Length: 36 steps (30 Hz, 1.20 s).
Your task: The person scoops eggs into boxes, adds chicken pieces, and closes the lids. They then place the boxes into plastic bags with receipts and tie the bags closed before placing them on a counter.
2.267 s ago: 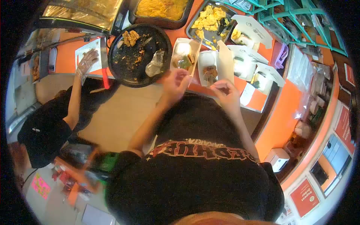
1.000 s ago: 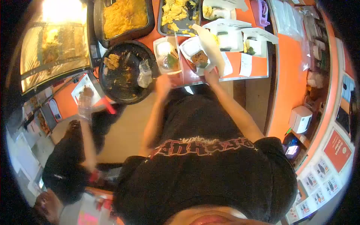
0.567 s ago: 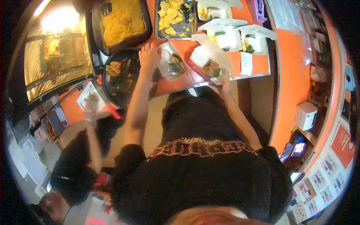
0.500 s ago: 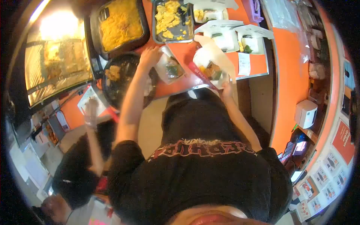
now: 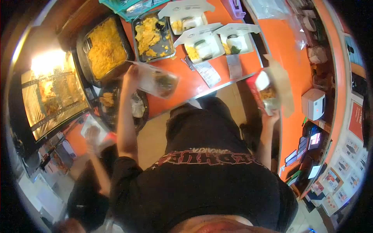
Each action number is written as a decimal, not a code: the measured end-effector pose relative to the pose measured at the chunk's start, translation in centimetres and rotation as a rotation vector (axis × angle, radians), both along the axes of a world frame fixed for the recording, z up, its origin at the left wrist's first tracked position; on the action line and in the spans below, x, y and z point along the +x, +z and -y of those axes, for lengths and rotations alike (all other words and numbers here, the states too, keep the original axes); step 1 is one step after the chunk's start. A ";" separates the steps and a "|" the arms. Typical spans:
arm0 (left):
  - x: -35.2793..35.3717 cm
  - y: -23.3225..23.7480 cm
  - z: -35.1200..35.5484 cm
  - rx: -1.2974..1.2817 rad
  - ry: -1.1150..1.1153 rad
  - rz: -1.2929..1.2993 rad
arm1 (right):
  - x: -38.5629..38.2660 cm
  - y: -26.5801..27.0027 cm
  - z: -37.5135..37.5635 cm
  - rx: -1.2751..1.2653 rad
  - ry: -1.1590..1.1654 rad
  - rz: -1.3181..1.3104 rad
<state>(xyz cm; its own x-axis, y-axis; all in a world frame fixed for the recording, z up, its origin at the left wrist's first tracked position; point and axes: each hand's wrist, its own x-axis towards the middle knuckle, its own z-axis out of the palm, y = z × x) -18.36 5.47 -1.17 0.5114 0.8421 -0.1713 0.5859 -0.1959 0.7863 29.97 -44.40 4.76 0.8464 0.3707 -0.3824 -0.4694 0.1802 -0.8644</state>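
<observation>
My right hand (image 5: 272, 115) is closed around the base of a red-and-white cardboard food box (image 5: 267, 92). It is held out past the counter's front edge, lid open, with brown food inside. My left hand (image 5: 131, 75), slightly blurred, has its fingers closed at the left edge of another food box (image 5: 157, 82), which has green food in it. This box sits by the front of the orange counter, beside a round black pan (image 5: 143, 120) partly hidden by my left forearm.
Deep tray of yellow food (image 5: 105, 52) and shallower tray of yellow pieces (image 5: 150, 37) stand at the back. Several open boxes, including one white box (image 5: 202, 48), line the counter by a receipt (image 5: 208, 73). At left, a co-worker's hand (image 5: 92, 134) is over a white box, near a lit display case (image 5: 52, 89).
My right hand has carried the red-and-white box to the right, off the counter. My left hand stays by the other box. The view has shifted, and the receipt now lies nearer the front.
</observation>
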 end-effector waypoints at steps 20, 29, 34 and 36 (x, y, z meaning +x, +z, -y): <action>64.6 -0.1 19.4 0.170 0.128 0.123 | 33.5 -6.5 15.0 -0.555 0.283 0.561; 71.0 -3.0 20.8 -0.025 0.151 0.438 | 32.9 -9.6 14.5 -0.277 0.012 0.098; 69.0 7.6 35.6 0.497 -0.337 0.404 | 33.7 -6.5 15.6 -0.445 -0.001 0.426; 69.0 8.7 37.6 0.551 -0.566 0.286 | 33.2 2.4 14.1 -0.719 -0.077 0.724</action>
